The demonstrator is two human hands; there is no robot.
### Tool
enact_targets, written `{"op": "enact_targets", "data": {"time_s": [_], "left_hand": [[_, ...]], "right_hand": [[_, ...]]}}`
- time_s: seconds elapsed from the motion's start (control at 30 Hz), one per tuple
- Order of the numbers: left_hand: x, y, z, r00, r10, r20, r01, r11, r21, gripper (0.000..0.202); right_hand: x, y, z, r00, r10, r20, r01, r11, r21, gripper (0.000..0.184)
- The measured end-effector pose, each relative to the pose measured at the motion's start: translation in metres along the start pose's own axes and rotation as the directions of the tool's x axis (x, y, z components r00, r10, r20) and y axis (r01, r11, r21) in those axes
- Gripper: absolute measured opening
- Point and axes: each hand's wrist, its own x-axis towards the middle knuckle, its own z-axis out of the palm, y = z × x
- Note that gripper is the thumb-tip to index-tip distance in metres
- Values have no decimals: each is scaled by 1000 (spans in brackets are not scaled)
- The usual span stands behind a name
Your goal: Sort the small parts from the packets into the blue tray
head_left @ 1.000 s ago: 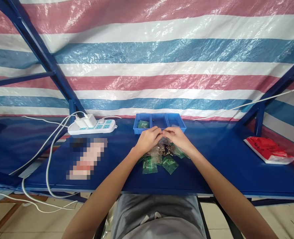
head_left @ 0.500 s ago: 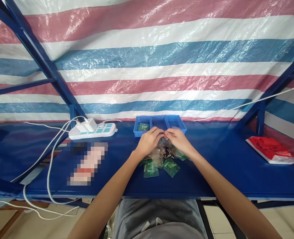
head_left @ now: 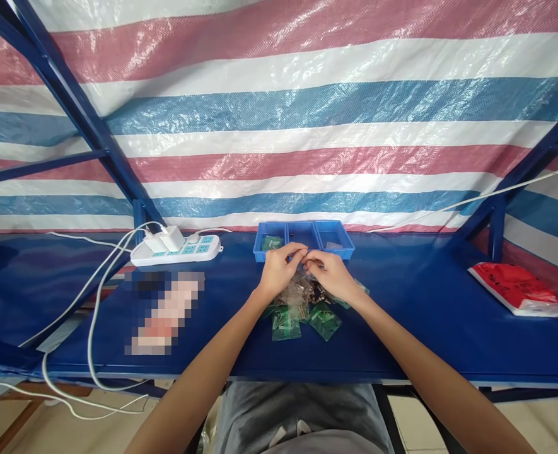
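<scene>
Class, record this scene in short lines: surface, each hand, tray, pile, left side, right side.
Surface: blue table
Left hand: fingertips pinched above the pile; anything held is too small to tell
Right hand: fingers bent, close to the left hand's; its grip is unclear
Tray: blue, three compartments, green packaging in the left one
Pile: green bags, clear bags, small loose pieces
Left side: white power strip
Right side: red-and-white packet

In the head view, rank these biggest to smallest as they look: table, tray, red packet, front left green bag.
1. Table
2. Tray and red packet: too alike to rank, and the tray is partly covered
3. Front left green bag
</scene>
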Motion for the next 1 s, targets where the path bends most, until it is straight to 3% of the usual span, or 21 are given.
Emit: {"op": "enact_targets", "data": {"time_s": [0.23, 0.4, 0.53, 0.67, 0.77, 0.87, 1.0], "left_hand": [[0, 0, -3, 997, -6, 78, -1, 996, 95, 30], [1, 6, -3, 993, 1, 120, -1, 1000, 4, 29], [4, 1, -4, 994, -64, 87, 74, 991, -114, 24], [6, -6, -1, 982, -159, 102, 179, 953, -246, 33], [6, -4, 2, 978, -171, 115, 200, 925, -324, 37], [5, 1, 4, 983, -170, 72, 183, 949, -256, 39], [3, 4, 4, 994, -107, 38, 109, 992, -64, 37]], "right_hand": [[-3, -4, 5, 999, 31, -43, -30, 1000, 2, 22], [-4, -6, 5, 993, -44, -107, 22, 980, -198, 24], [-3, -4, 3, 988, -70, -140, 35, 970, -240, 22], [-2, -5, 4, 976, -42, -213, 21, 995, -102, 9], [-2, -6, 6, 964, 49, -262, -23, 995, 102, 14], [-2, -7, 8, 945, 126, -301, -44, 963, 265, 22], [-1, -7, 8, 934, 185, -307, -86, 947, 309, 29]]}}
